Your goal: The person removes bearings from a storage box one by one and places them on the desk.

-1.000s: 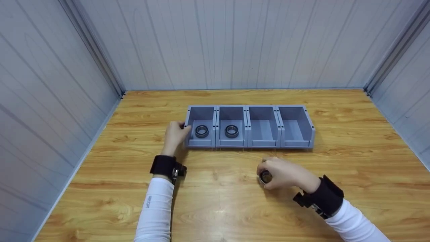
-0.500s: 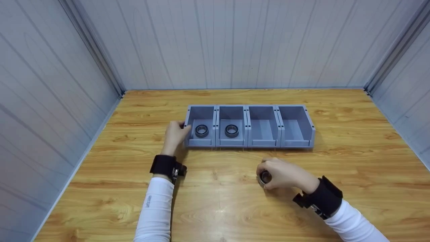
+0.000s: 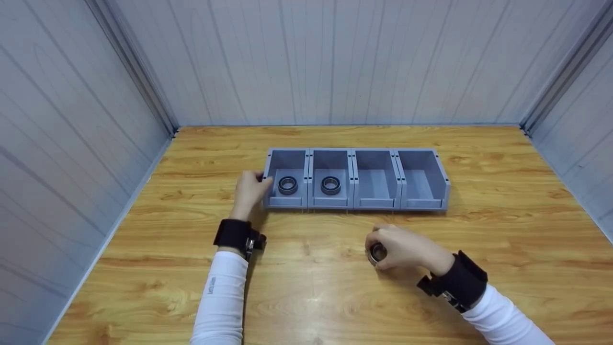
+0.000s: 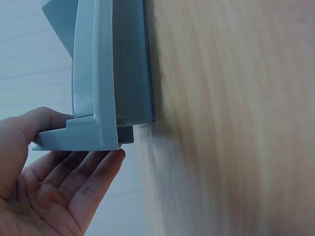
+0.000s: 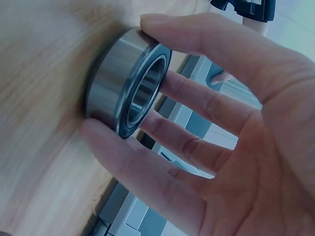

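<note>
Four-sided grey plastic bins stand joined in a row on the table. My left hand (image 3: 248, 194) grips the side wall of the leftmost bin (image 3: 285, 202), thumb over its edge and fingers on the outside, as the left wrist view of that bin (image 4: 103, 73) shows. On the table before the row, my right hand (image 3: 407, 247) holds a ball bearing (image 5: 110, 83) between thumb and fingers; it is a steel ring with a dark face, tilted in the right wrist view. One bearing (image 3: 288, 192) lies in the leftmost bin, another bearing (image 3: 331, 192) in the bin beside it.
The third bin (image 3: 377, 204) and the rightmost bin (image 3: 421, 204) show bare floors. Pale panels enclose the wooden table (image 3: 306, 297) at the back wall (image 3: 306, 62) and on both sides. Each wrist wears a black strap with a small camera.
</note>
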Action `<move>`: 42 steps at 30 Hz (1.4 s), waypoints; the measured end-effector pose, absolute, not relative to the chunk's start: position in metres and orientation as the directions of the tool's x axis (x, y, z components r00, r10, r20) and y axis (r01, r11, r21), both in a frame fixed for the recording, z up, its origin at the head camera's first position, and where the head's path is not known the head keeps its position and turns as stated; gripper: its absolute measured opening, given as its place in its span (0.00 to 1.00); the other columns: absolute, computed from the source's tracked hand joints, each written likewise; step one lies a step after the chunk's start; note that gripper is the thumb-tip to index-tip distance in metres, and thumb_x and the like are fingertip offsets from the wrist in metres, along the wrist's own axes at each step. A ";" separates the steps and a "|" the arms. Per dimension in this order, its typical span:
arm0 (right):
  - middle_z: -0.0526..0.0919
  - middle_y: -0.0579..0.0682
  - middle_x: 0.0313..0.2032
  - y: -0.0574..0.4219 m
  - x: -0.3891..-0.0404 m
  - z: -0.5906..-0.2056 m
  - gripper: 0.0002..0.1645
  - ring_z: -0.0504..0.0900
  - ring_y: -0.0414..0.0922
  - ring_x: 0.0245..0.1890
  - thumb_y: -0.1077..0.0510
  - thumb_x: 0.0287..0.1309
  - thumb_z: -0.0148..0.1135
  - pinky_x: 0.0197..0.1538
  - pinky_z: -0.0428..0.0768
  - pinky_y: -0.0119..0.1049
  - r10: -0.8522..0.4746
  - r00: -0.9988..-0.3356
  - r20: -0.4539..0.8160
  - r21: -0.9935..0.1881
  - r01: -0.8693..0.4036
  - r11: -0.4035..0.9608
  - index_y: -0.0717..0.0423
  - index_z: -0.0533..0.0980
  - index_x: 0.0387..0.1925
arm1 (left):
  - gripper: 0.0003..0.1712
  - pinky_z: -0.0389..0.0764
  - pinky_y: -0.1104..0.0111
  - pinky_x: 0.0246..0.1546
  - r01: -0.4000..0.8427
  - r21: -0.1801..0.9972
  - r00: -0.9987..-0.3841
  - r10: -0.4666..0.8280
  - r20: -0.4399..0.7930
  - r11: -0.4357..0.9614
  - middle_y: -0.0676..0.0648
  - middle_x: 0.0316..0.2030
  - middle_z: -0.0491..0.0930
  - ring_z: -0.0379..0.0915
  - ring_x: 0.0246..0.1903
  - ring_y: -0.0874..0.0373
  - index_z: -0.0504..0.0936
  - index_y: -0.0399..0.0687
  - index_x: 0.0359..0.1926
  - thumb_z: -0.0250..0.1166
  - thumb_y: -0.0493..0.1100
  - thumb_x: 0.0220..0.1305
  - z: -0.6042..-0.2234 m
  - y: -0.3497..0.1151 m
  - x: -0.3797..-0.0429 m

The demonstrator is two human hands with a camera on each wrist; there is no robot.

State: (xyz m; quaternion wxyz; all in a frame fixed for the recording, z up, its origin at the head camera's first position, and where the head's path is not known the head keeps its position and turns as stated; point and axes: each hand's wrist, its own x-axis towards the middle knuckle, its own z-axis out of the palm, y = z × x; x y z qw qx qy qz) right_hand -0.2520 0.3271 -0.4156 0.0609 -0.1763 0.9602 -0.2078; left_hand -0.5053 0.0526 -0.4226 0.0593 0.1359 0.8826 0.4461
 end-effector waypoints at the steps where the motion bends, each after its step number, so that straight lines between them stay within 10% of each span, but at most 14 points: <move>1: 0.83 0.51 0.38 0.327 -0.252 -0.416 0.17 0.80 0.44 0.37 0.61 0.41 0.75 0.41 0.82 0.35 -0.363 -0.931 -0.043 -0.420 -0.313 0.852 0.54 0.83 0.38 | 0.24 0.84 0.56 0.57 0.186 0.805 -0.957 0.291 0.016 0.564 0.30 0.55 0.84 0.83 0.50 0.43 0.80 0.32 0.61 0.61 0.40 0.68 -0.422 0.053 -0.505; 42: 0.82 0.51 0.40 0.324 -0.248 -0.418 0.18 0.80 0.45 0.39 0.59 0.43 0.78 0.44 0.82 0.37 -0.334 -0.942 -0.022 -0.423 -0.294 0.857 0.53 0.86 0.41 | 0.23 0.84 0.56 0.55 0.210 0.788 -0.956 0.290 0.042 0.578 0.31 0.53 0.85 0.82 0.47 0.45 0.82 0.33 0.59 0.62 0.42 0.67 -0.423 0.053 -0.505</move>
